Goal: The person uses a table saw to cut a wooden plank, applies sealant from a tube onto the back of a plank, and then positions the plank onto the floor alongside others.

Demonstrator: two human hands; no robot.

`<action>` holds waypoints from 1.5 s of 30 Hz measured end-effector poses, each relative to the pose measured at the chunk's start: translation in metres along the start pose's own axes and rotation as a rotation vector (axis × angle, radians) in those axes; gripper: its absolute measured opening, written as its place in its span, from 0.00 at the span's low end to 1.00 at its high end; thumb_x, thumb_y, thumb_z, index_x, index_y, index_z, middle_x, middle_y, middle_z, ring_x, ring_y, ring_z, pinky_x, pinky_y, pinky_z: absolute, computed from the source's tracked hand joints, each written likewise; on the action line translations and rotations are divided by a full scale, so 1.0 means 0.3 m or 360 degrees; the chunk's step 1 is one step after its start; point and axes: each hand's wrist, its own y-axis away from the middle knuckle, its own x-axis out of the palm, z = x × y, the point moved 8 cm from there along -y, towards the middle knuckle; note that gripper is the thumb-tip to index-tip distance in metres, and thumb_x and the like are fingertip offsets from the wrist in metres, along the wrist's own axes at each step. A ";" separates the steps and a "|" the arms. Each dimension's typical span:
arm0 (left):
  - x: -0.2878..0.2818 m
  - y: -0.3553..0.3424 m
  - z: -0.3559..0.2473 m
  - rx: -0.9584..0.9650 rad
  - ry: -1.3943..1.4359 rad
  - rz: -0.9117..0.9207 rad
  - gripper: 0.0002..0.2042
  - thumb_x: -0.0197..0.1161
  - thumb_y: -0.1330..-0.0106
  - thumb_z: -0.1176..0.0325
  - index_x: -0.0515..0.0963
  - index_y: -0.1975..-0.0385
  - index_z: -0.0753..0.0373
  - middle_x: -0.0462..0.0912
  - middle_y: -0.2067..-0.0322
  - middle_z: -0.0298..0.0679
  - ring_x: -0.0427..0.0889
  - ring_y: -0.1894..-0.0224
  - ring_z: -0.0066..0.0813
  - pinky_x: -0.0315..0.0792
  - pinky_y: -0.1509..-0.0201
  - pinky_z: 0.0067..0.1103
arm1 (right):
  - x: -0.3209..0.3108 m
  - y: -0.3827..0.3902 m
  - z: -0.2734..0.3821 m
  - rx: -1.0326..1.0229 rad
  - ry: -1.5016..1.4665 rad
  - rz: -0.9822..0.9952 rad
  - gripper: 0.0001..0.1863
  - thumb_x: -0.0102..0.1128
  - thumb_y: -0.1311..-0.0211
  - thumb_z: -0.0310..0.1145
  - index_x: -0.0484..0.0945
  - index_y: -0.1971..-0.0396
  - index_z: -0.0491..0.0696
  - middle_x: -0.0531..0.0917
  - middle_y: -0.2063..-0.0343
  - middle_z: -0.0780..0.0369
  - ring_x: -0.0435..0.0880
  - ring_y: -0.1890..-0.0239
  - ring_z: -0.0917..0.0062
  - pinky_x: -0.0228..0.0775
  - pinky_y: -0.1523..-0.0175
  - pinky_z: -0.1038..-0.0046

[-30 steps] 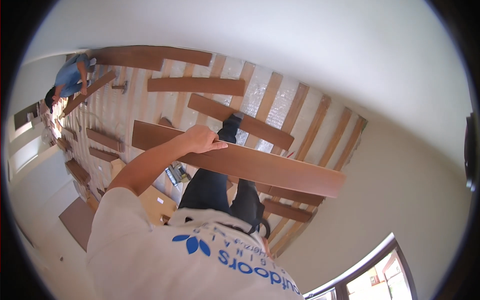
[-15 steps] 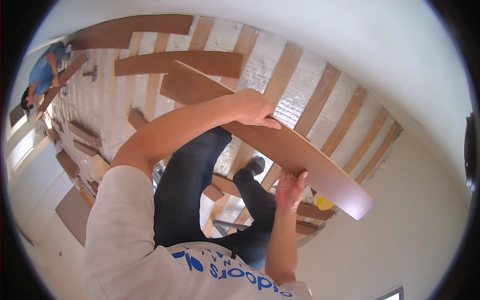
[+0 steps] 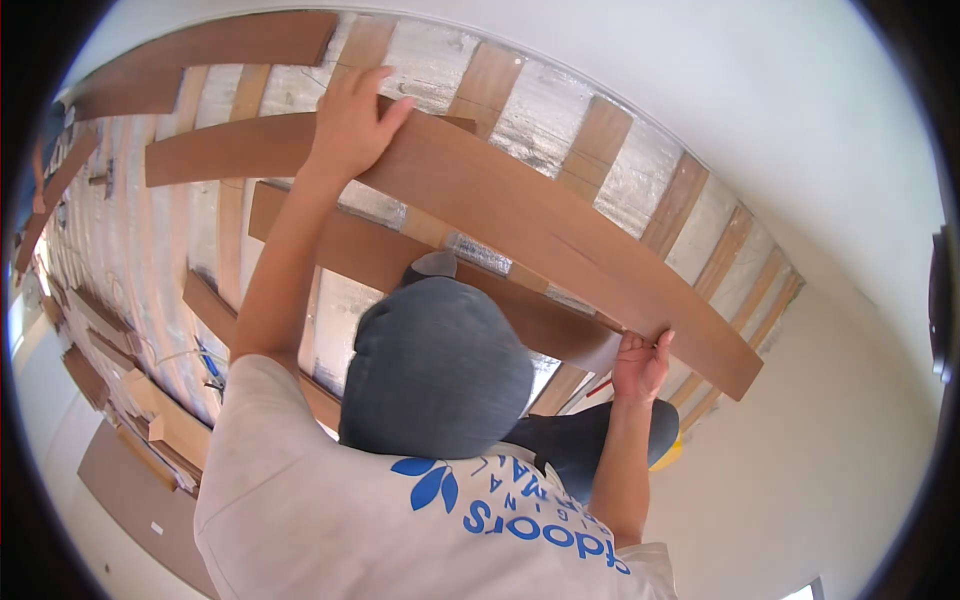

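Observation:
A long brown floorboard (image 3: 560, 230) slants across the middle, from upper left to lower right. My left hand (image 3: 350, 125) is at its far left end, thumb over the face and fingers spread past the corner. My right hand (image 3: 643, 368) has hold of its near edge toward the right end, fingertips partly hidden by the board. Below it lies a second brown board (image 3: 350, 245), roughly parallel, its right end shining close to my right hand. A third board (image 3: 230, 148) lies farther off, partly covered by my left hand and the held board.
Wooden battens (image 3: 595, 150) cross silvery foil sheeting (image 3: 625, 190) on the floor. More boards (image 3: 230, 50) lie along the white wall (image 3: 700, 90). My bent knee (image 3: 435, 370) is close under the boards. Offcuts and a cardboard piece (image 3: 165, 410) are at left, near another person (image 3: 45, 150).
My left hand has moved left and away, from the board's middle to its far end. The held board now shows its broad face, and another board shows beneath it. My knee has come up.

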 end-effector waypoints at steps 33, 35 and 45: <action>0.329 0.072 0.330 -0.0825 0.0297 0.0021 0.26 0.61 0.28 0.43 0.83 0.49 0.63 0.88 0.64 0.54 0.87 0.59 0.57 0.79 0.54 0.41 | 1.032 -0.766 -0.554 -0.0576 0.3362 0.0105 0.39 0.56 0.36 0.31 0.55 0.26 0.34 0.72 0.34 0.45 0.72 0.32 0.50 0.63 0.29 0.53; 0.338 0.070 0.335 -0.0802 0.0348 -0.0017 0.26 0.62 0.29 0.43 0.83 0.50 0.63 0.88 0.65 0.54 0.87 0.60 0.57 0.79 0.54 0.41 | 1.024 -0.765 -0.546 -0.0492 0.3229 -0.0031 0.40 0.55 0.36 0.31 0.55 0.26 0.35 0.72 0.35 0.44 0.71 0.32 0.50 0.59 0.28 0.52; 0.345 0.075 0.336 -0.0733 0.0339 -0.0154 0.25 0.65 0.30 0.45 0.83 0.51 0.64 0.88 0.66 0.55 0.87 0.61 0.57 0.80 0.57 0.40 | 1.005 -0.742 -0.543 -0.0408 0.3310 -0.0131 0.38 0.55 0.35 0.32 0.57 0.26 0.36 0.72 0.34 0.46 0.70 0.32 0.52 0.56 0.27 0.53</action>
